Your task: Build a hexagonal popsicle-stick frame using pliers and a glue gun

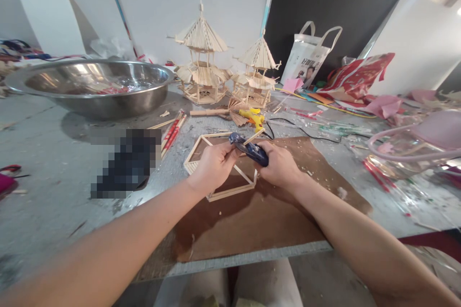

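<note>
I'm seeing the frame (232, 194) lying beneath my fingers (228, 149), the basin (111, 103) sitting left, the model pagodas (202, 76) standing beyond.

A polished metal basin (144, 98) gleams beside two pagoda models (207, 76) of pale, matt wooden sticks. Nearby lies a matt brown sheet (248, 225), with a yellow plastic glue gun (254, 117) behind it.

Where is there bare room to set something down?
Bare tabletop shows at left, between the steel basin and left forearm; the brown sheet, nearer than the stick frame, has few scraps. Crowded: around the glue gun and by the tote bag.
</note>
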Demonstrator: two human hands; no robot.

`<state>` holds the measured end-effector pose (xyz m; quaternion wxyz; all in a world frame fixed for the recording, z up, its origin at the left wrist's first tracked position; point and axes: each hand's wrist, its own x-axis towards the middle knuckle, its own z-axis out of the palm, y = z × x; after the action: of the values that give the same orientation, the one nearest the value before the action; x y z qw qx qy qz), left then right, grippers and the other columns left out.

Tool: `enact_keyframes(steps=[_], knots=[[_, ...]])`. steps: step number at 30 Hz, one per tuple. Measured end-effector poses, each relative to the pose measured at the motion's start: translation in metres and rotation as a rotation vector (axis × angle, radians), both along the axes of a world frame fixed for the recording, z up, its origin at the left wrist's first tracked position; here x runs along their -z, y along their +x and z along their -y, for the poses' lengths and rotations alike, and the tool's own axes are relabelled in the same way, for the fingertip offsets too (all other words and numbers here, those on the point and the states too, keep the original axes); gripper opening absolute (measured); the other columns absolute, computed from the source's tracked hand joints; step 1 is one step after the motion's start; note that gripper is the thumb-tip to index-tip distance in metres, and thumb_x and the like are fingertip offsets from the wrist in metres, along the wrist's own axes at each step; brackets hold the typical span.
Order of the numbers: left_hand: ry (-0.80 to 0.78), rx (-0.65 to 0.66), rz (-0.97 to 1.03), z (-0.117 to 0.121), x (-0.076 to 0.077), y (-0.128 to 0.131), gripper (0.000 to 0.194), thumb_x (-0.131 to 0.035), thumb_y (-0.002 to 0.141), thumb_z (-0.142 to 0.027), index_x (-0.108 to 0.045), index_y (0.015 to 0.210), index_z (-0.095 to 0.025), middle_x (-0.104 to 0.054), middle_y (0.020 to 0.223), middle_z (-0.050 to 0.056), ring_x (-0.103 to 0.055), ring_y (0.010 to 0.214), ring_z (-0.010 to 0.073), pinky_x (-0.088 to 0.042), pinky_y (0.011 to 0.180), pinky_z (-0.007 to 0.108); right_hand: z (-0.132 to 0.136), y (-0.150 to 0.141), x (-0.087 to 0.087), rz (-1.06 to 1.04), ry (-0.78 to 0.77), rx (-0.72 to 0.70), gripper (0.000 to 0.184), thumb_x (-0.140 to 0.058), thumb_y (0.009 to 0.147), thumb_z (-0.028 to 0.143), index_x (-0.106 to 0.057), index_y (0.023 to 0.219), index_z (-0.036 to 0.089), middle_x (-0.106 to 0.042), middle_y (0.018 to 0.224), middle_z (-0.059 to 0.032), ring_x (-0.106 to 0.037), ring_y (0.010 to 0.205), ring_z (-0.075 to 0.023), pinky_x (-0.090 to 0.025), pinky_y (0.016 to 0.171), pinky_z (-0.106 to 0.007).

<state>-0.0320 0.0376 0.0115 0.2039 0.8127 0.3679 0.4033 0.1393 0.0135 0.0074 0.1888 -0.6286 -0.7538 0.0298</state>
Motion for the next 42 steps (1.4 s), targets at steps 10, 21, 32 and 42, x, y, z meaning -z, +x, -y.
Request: enact_keyframes(steps=[10,21,32,42], knots=[[-0.054,0.066,-0.013,-0.006,-0.001,-0.001,0.028,-0.042,0.081,-0.029,-0.066,0.076,-0.015,-0.063,0.065,-0.001,-0.054,0.064,0.0127,-0.042,0.061,0.021,-0.005,0.002,0.008,-0.071,0.093,-0.046,0.044,-0.053,0.066,0.025,-0.048,0.109,0.018,-0.062,0.098,-0.0093,-0.058,0.088,-0.0241,-0.044,0.074,-0.034],[-0.366,0.317,0.154,-0.009,-0.008,-0.004,0.031,-0.05,0.076,-0.041,-0.062,0.066,-0.015,-0.039,0.046,-0.005,-0.035,0.044,0.0055,-0.032,0.044,0.017,-0.004,0.006,0.007,-0.122,0.097,-0.137,0.047,-0.052,0.065,0.02,-0.047,0.111,0.016,-0.059,0.103,-0.0104,-0.056,0.092,-0.0235,-0.043,0.079,-0.035],[-1.013,0.493,0.355,-0.006,-0.01,-0.007,0.031,-0.065,0.063,-0.045,-0.058,0.065,-0.015,-0.018,0.041,-0.011,-0.011,0.034,0.0009,-0.008,0.032,0.016,-0.001,0.008,0.002,-0.106,0.137,-0.231,0.041,-0.05,0.066,0.019,-0.047,0.107,0.017,-0.06,0.097,-0.0087,-0.055,0.086,-0.0214,-0.043,0.074,-0.033],[-1.223,0.611,0.378,-0.007,-0.011,-0.013,0.025,-0.066,0.065,-0.038,-0.059,0.065,-0.013,-0.016,0.041,-0.011,-0.01,0.034,0.0003,-0.006,0.03,0.014,0.003,0.008,0.0,-0.075,0.117,-0.253,0.037,-0.05,0.064,0.019,-0.05,0.101,0.016,-0.063,0.093,-0.0082,-0.059,0.081,-0.0214,-0.044,0.069,-0.031]])
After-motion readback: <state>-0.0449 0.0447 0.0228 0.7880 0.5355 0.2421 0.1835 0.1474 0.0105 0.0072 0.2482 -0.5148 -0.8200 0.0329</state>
